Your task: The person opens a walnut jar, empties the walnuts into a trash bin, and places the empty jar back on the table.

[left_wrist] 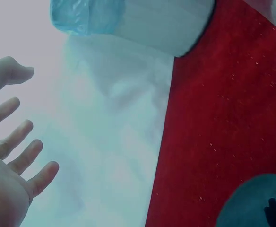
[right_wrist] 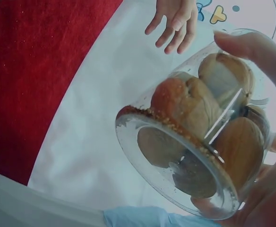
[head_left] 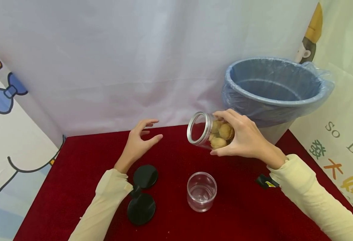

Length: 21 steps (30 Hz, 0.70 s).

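Observation:
My right hand (head_left: 245,135) grips a clear jar (head_left: 208,142) with a silver rim, tilted so its mouth faces left, above the table. Several walnuts (head_left: 225,131) lie inside; the right wrist view shows the jar's base (right_wrist: 176,165) and walnuts pressed against the wall. My left hand (head_left: 138,142), also in the left wrist view (left_wrist: 10,189), hovers to the left of the jar with its fingers apart and relaxed, holding nothing. Upright below the tilted jar stands a second clear jar (head_left: 201,197) without a lid. Two black round lids (head_left: 145,176) lie near my left sleeve.
A bin (head_left: 263,100) with a blue bag over its rim stands at the back right, just behind my right hand. Red cloth (head_left: 170,167) covers the table. A white curtain (head_left: 119,67) hangs behind it. A small black object (head_left: 265,181) lies by my right sleeve.

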### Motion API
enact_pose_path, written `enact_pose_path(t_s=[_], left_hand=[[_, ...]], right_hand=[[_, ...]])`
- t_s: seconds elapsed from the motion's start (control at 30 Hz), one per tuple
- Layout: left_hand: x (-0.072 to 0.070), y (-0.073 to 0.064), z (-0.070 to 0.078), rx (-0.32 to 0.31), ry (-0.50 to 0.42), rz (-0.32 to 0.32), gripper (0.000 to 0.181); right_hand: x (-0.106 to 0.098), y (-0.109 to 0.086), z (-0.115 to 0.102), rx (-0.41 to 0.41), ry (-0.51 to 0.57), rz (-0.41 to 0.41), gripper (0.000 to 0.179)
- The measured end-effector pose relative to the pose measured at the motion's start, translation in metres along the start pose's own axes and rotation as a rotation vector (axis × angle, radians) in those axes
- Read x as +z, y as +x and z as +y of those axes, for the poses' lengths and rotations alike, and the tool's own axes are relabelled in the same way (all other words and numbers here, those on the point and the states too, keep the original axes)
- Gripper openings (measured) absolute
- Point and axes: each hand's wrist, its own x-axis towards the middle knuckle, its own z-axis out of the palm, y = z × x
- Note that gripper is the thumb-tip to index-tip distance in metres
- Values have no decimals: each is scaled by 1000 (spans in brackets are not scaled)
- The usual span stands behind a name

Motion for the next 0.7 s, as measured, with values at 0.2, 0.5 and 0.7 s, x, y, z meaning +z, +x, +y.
enact_pose_path(t_s=[0.2,0.5,0.7], left_hand=[[7,10,5,44,-45,19,45],[18,25,12,96,-79,39,43],[25,33,20,101,-86,38,43]], right_hand=[[-10,-4,4,3,-22,11,92],[-24,-8,9,4,-45,36,93],[-35,-11,12,30,-62,47,93]])
